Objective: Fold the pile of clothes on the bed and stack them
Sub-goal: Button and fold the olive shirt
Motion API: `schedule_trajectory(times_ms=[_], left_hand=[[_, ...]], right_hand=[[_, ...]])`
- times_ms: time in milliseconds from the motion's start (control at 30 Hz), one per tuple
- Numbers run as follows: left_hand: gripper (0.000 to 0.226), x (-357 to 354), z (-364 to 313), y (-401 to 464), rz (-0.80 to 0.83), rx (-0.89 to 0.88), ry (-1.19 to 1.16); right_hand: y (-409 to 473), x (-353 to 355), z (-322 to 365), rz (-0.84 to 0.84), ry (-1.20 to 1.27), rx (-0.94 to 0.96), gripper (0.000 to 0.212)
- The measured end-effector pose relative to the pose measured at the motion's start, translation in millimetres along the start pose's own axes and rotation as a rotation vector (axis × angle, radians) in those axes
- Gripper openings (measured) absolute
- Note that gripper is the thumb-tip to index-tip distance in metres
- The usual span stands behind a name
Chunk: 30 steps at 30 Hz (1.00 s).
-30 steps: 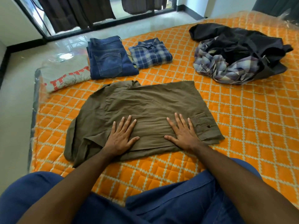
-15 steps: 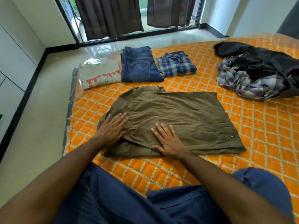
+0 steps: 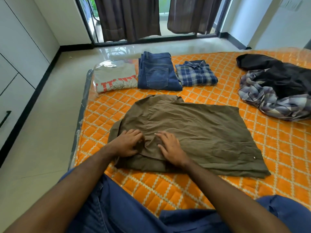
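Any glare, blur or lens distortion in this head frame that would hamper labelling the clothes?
Head view: daylight from the glass door glares on the floor and the bed's plastic wrap; wide-angle bending curves the wardrobe lines; the fingers look slightly soft; the olive shirt and folded jeans stay sharp.
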<state>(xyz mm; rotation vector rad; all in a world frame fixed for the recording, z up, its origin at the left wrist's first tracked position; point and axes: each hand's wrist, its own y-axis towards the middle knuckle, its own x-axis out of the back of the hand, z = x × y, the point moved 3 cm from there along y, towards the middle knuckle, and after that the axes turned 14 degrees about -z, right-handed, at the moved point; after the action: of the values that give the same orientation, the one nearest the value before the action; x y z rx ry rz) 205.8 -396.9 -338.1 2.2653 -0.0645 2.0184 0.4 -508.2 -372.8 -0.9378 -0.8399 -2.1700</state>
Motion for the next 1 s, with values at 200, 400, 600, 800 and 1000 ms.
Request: schedule_trajectory(times_ms=[200,400,600,800,1000], left_hand=[[0.047,9.0,-14.6,-4.1,-0.064,-0.142,0.082],[0.021,16.1,-7.8,-3.6,-0.297,0.108,-0.176],[0.024,20.2,-5.0,-7.9,-0.184,0.023,-0.209],[0.041,11.6,-5.9,-4.8,-0.136,-0.089,0.130],[0.021,8.2,2.8,-5.6,-0.041,-0.043,0.149]], right_hand=[[55.1,16.2,-15.9,0.116,-0.232,-0.215,0.047],[59.7,35.4,-48.4,0.051,-0.147,-0.598,0.036],[58.4,45.5,-64.5,-0.074,0.064,-0.819,0.016],[55.9,41.7,-62.9,-0.146,0.137,-0.594,0.014],[24.6,27.1,-29.2,-0.063,-0.330,0.033,0.071]])
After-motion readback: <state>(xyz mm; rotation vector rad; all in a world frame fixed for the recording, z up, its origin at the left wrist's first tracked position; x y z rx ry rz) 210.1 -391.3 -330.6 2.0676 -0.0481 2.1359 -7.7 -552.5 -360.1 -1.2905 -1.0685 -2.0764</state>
